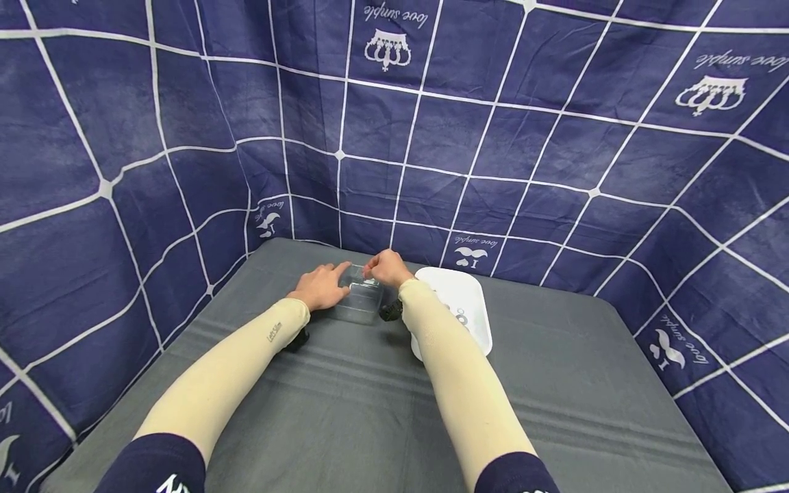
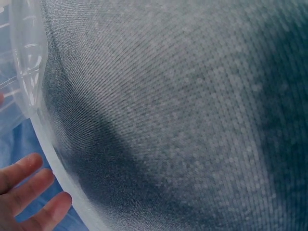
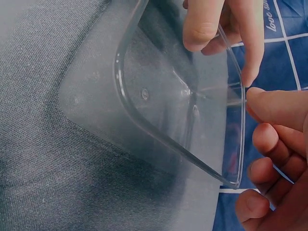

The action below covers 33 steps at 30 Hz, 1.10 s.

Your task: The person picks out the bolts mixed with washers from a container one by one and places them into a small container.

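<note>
A clear plastic container [image 1: 354, 311] sits on the grey table, and both hands are at it. From its left side my left hand [image 1: 322, 286] touches it, index finger stretched along the far rim and thumb over the near part. Several of its fingers [image 2: 41, 214] look straight and spread in the left wrist view. My right hand [image 1: 388, 268] is at the far right part of the container. In the right wrist view its fingers [image 3: 274, 103] are curled, one tip at the rim near the left index fingertip. Whether it pinches anything is hidden.
A white tray [image 1: 474, 301] stands right of the container, partly under my right forearm; small grey ring-like pieces [image 1: 461, 317] lie in it. Dark wrist cameras [image 1: 391, 311] hang under both wrists. A blue grid-patterned cloth [image 1: 456, 137] walls the back and sides of the grey table [image 1: 555, 383].
</note>
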Motion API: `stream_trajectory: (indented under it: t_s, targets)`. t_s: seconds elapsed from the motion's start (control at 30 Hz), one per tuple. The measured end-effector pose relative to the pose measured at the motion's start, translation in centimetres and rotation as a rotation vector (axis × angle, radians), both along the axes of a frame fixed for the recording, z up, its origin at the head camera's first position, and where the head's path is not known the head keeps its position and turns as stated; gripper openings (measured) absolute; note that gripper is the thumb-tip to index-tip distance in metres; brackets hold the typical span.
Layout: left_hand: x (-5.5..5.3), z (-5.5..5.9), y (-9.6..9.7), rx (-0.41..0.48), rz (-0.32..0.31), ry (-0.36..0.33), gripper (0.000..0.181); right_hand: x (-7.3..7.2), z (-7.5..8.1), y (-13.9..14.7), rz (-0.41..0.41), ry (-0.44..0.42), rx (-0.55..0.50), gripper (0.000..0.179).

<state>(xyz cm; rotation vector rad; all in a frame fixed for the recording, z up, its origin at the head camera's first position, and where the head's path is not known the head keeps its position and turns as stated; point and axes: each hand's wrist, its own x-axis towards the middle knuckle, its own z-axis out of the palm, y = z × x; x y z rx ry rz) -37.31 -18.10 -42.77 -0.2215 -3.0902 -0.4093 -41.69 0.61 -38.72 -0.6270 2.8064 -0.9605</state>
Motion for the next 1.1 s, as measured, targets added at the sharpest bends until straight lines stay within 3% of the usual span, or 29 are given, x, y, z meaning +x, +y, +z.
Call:
stream_trajectory:
  t_s: [0.4,0.87,1.1]
  targets:
    - [-0.1,0.2,0.2,0.003,-0.02,0.015,0.07,0.5,0.7,2.9,0.017,0.06,-0.013,0.012]
    - [0.3,0.1,-0.7,0.008,-0.037,0.013,0.07,1.8,0.6,7.4,-0.028,0.04,-0.131,0.014]
    - [0.2,0.3,-0.2,0.01,-0.044,-0.004,0.071,2.2,1.0,10.1,-0.037,0.003,-0.175,0.017]
